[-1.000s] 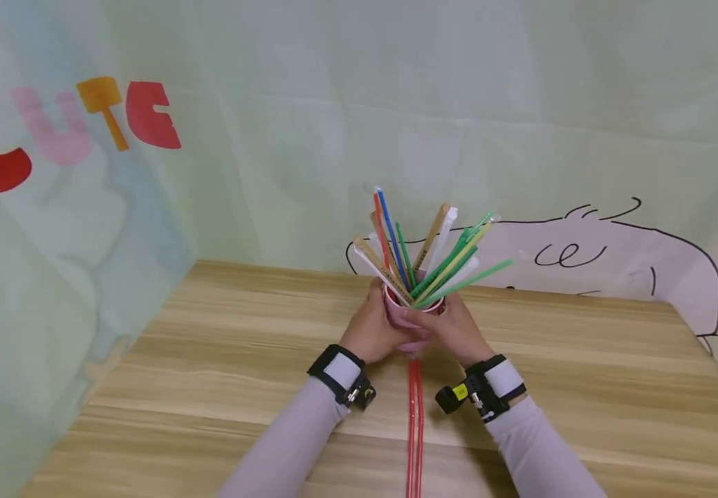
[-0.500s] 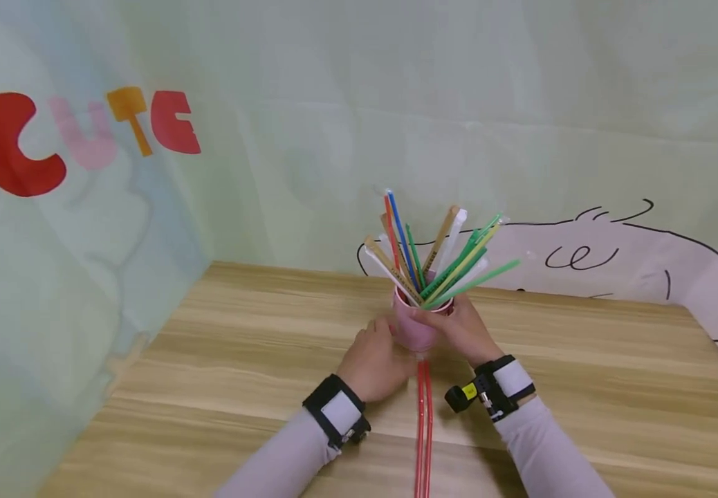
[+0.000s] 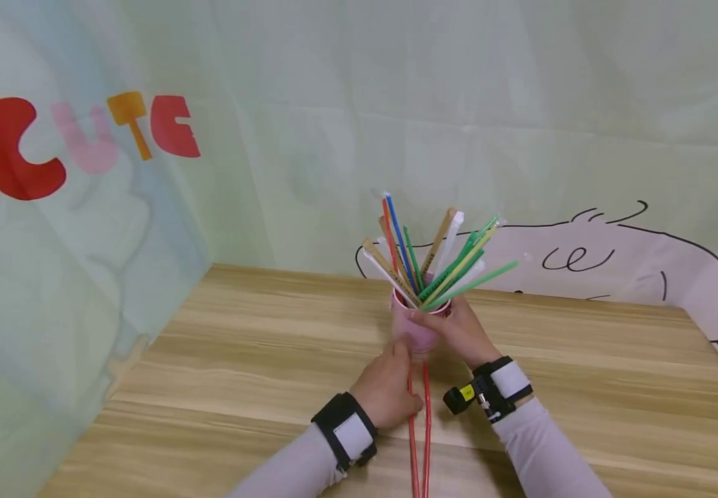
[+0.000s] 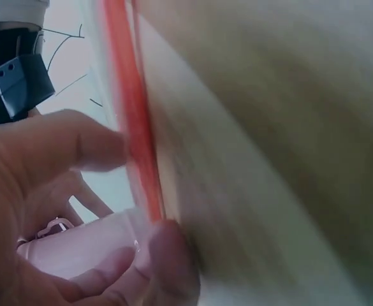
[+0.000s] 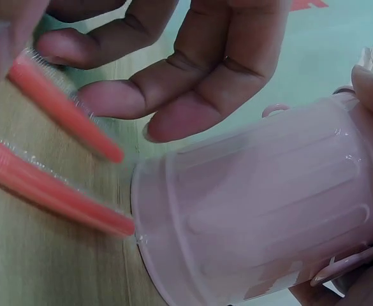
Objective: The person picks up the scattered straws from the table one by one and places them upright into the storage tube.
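A pink ribbed cup [image 3: 418,330], shaped like a small bucket, stands on the table full of wrapped straws [image 3: 440,270] in several colours. My right hand [image 3: 463,332] grips its right side near the rim, thumb across the front. Below the cup, my left hand [image 3: 389,387] pinches one of two long red straws [image 3: 413,443] between thumb and fingers. In the left wrist view that red straw [image 4: 129,95] passes between thumb and fingertip. The second red straw [image 3: 427,429] lies just to its right. In the right wrist view both straw ends sit near the cup's base [image 5: 151,229].
The wooden table [image 3: 259,332] extends to both sides. Behind it hangs a pale printed cloth [image 3: 309,138] with coloured letters at left and a line drawing at right. Wrist cameras are strapped on both arms.
My left hand has let go of the cup and come down to the red straws. One straw has shifted away from the other. The right hand still holds the cup.
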Demonstrator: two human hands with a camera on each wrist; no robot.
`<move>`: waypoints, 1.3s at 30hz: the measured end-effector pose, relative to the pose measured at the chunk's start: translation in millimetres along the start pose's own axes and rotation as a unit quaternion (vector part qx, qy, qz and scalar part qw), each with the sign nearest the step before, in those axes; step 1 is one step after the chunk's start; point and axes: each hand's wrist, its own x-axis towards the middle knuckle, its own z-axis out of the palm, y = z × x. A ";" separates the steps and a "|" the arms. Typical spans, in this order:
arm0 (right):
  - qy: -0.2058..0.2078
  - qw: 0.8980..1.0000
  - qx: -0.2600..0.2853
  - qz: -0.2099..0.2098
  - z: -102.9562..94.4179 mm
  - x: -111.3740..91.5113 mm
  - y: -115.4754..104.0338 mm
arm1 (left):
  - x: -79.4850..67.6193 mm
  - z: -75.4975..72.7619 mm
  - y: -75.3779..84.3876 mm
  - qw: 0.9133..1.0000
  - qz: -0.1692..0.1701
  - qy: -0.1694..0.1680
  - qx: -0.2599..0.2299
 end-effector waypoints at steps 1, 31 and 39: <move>0.000 1.000 -0.001 -0.004 -0.1 1.8 4.8 | 0.4 -0.3 -0.3 1.000 -0.004 -0.002 -0.002; -0.002 1.000 -0.007 -0.006 -0.6 0.8 9.0 | -5.7 -153.5 -12.6 0.850 0.121 0.246 -0.449; -0.016 1.000 -0.001 0.002 0.8 -5.2 -15.4 | -5.9 -162.9 -8.0 0.827 0.143 0.383 -0.386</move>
